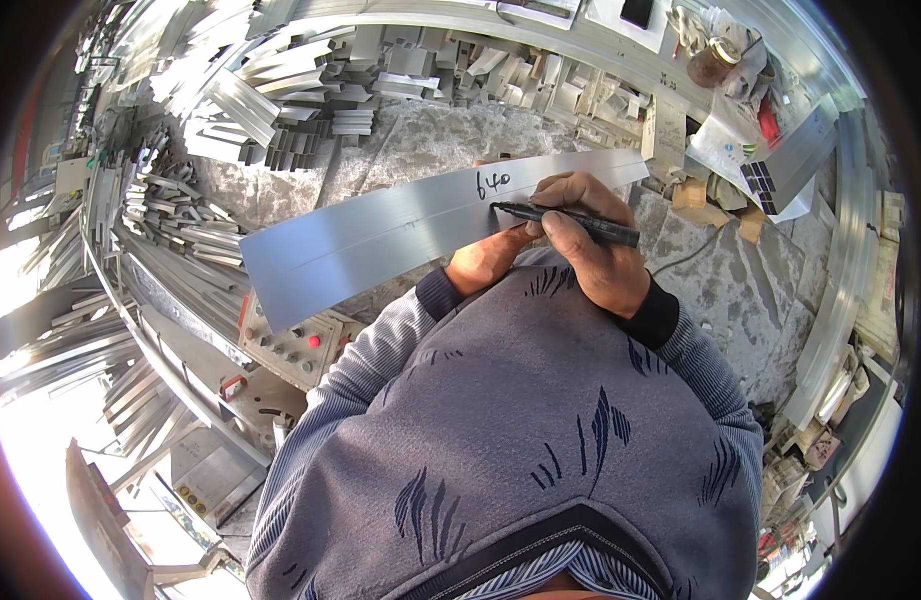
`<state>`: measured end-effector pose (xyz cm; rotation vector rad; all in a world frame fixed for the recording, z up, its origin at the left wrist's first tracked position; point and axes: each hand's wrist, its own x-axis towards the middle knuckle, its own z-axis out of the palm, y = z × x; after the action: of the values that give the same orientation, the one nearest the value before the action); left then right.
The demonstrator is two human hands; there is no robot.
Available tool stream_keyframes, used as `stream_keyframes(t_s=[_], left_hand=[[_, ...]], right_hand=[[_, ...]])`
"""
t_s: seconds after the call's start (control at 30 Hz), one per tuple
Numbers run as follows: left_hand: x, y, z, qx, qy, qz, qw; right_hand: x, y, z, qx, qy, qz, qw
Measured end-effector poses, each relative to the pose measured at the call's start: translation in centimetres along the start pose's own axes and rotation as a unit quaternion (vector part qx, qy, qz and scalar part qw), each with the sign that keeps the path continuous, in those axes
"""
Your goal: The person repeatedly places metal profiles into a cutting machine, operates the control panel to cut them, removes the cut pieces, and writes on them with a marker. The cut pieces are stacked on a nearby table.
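Observation:
A long, flat silvery metal strip (pixel 381 235) lies slantwise across the view in front of my chest. My left hand (pixel 486 260) grips it from below near the middle; most of those fingers are hidden behind the metal. In my right hand (pixel 596 240) is a black marker pen (pixel 571 221), pinched between thumb and fingers. Its tip meets the strip's face, or comes very close to it, just under some handwritten black marks (pixel 494 181).
Stacked metal profiles (pixel 246 110) fill the back left, with more lengths (pixel 181 200) along the left side. A control panel (pixel 301 345) with a red button sits left of my arm. At the back right stand a jar (pixel 714 62) and wood blocks (pixel 696 200).

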<state>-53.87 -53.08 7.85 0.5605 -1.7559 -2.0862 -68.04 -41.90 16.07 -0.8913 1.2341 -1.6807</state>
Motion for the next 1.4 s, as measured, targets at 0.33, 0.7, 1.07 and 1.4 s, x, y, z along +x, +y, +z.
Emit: stream_keyframes(t_s=[0.33,0.7,1.07,1.4], left_hand=[[-0.2,0.4,-0.6,-0.014,-0.022,-0.036,0.999],[0.3,2.4,-0.6,0.077,-0.025,-0.107,0.991],[0.5,2.4,-0.3,0.213,-0.055,-0.022,0.975],[1.1,3.2,-0.2,0.185,-0.072,-0.043,0.979]], right_hand=[[0.0,0.4,0.2,0.021,-0.004,0.014,1.000],[0.4,0.7,0.0,-0.014,0.054,0.030,0.998],[0.5,1.0,-0.2,-0.005,0.086,0.037,0.996],[0.4,0.9,-0.9,0.038,0.110,0.036,0.993]])
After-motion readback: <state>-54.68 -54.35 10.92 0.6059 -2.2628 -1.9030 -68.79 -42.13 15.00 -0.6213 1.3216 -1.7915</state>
